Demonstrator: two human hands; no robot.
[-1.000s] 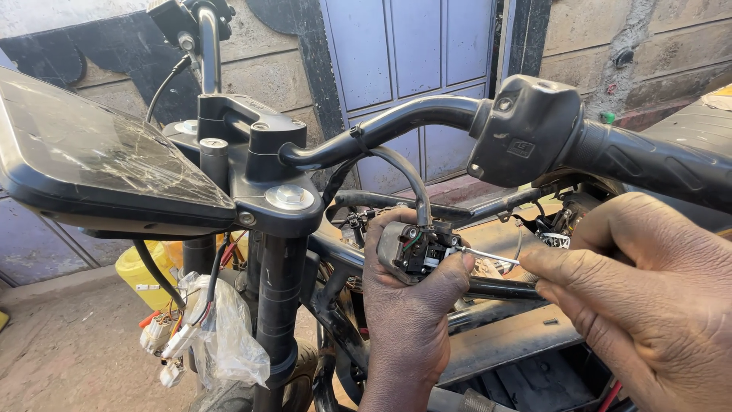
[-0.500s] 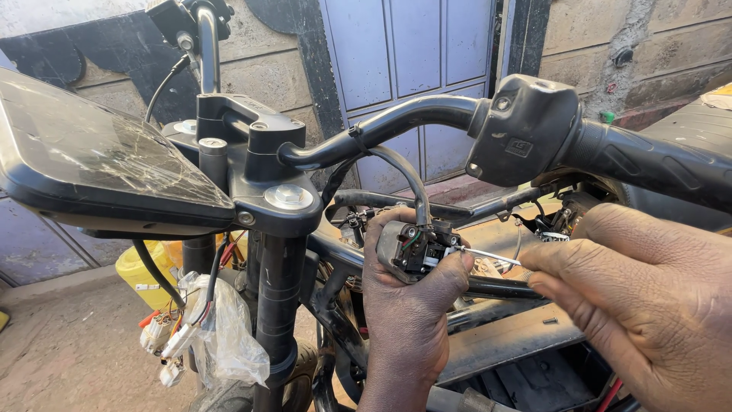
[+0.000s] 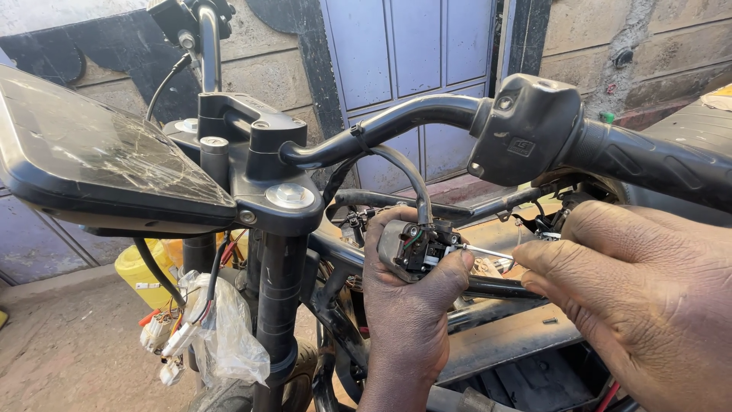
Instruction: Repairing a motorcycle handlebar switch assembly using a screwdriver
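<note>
The left hand rose from the bottom edge of the view on an upright forearm, back of the hand toward the camera, its fingers curled closed around a small black switch unit with the thumb pressed along the unit's right side. The right hand entered from the lower right, back of the hand uppermost, fingers bunched and pinched together on the handle end of a thin metal screwdriver whose tip met the unit. The two hands sat close together, not touching, at about the same height.
</note>
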